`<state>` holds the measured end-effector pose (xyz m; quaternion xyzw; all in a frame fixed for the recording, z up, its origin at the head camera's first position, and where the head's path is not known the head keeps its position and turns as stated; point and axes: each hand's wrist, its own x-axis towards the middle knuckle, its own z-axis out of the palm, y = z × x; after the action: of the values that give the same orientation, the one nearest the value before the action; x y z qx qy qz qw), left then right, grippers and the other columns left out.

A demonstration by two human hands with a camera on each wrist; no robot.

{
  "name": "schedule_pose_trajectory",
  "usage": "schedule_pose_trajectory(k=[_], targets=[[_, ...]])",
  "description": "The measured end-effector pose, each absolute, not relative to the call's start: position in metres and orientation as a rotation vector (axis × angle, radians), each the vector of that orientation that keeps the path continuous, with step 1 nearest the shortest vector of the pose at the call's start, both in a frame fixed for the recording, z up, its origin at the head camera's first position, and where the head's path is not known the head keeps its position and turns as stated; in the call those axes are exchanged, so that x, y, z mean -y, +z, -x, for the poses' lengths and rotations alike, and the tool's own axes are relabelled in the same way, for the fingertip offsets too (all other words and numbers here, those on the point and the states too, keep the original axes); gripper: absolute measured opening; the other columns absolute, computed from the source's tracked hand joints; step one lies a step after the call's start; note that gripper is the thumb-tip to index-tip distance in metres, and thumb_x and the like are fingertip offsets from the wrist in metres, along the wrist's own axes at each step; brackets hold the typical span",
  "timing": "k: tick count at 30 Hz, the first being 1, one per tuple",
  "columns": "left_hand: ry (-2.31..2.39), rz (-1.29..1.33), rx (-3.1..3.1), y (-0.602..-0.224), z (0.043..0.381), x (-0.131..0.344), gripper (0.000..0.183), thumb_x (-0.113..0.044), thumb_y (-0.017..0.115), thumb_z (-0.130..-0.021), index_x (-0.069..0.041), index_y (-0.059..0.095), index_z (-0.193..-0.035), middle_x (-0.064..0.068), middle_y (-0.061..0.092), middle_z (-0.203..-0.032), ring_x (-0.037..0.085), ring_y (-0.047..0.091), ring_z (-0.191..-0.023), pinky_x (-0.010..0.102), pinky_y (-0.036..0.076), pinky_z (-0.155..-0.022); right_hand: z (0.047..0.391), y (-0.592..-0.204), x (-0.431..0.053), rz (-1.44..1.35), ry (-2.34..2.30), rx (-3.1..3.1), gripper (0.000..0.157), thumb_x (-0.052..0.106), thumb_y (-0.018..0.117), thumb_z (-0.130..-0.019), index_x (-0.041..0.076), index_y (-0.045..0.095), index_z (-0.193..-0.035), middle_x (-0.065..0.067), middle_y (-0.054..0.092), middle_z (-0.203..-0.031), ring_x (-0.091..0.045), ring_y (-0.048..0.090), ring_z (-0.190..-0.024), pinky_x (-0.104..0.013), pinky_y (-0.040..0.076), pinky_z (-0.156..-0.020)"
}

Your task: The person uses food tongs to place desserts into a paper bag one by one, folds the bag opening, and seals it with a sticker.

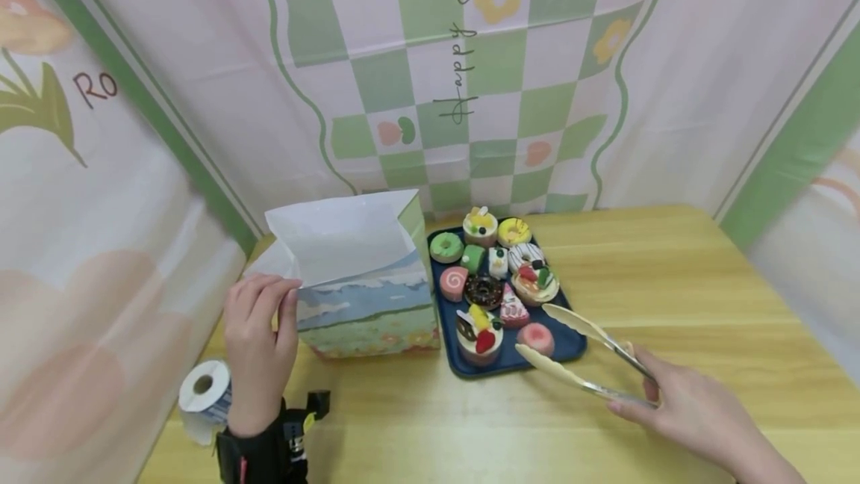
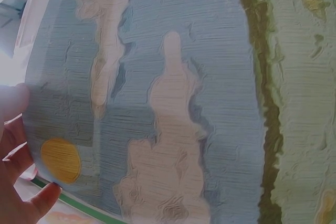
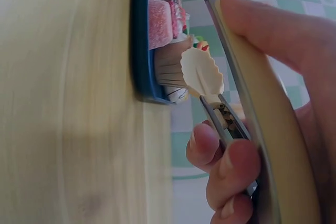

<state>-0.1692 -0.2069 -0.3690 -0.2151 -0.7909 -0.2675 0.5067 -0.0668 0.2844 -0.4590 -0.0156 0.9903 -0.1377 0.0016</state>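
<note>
Couldn't see the bottom inside paper bag [image 1: 366, 312], left of navy tray [image 1: 569, 340]; pinched bag's rim with left hand [image 1: 258, 327]. Gripped tongs [image 1: 561, 372] with right hand [image 1: 692, 405], right of tray, handle ends hidden. Noted scalloped cream tips, spread over tray by pink round pastry [image 1: 537, 336]; ridged, brushstroke-like bag print.

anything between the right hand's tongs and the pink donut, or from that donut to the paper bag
Nothing visible blocks the right hand's tongs: in the head view they flank the pink donut. Toward the paper bag, a fruit-topped cake stands between, at the tray's near left corner, then the bag's side wall.
</note>
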Motion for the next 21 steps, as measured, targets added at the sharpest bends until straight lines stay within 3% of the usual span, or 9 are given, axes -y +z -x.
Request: schedule_pose_trajectory(k=[12, 21], targets=[[-0.647, 0.510, 1.909, -0.371, 0.169, 0.207, 0.009, -0.003, 0.064, -0.090, 0.004, 0.071, -0.091, 0.019, 0.066, -0.089, 0.039, 0.056, -0.092, 0.042, 0.040, -0.087, 0.071, -0.470, -0.284, 0.054, -0.417, -3.085, 0.084, 0.072, 0.067, -0.074, 0.012, 0.055, -0.132, 0.012, 0.045, -0.067, -0.004, 0.035, -0.052, -0.025, 0.026, -0.047], [-0.650, 0.507, 1.913, -0.371, 0.170, 0.206, 0.008, -0.002, 0.065, -0.090, 0.003, 0.071, -0.091, 0.018, 0.066, -0.089, 0.039, 0.056, -0.093, 0.040, 0.040, -0.090, 0.074, -0.478, -0.283, 0.066, -0.420, -3.084, 0.083, 0.072, 0.065, -0.076, 0.013, 0.055, -0.134, 0.012, 0.045, -0.067, -0.004, 0.035, -0.053, -0.026, 0.027, -0.047]])
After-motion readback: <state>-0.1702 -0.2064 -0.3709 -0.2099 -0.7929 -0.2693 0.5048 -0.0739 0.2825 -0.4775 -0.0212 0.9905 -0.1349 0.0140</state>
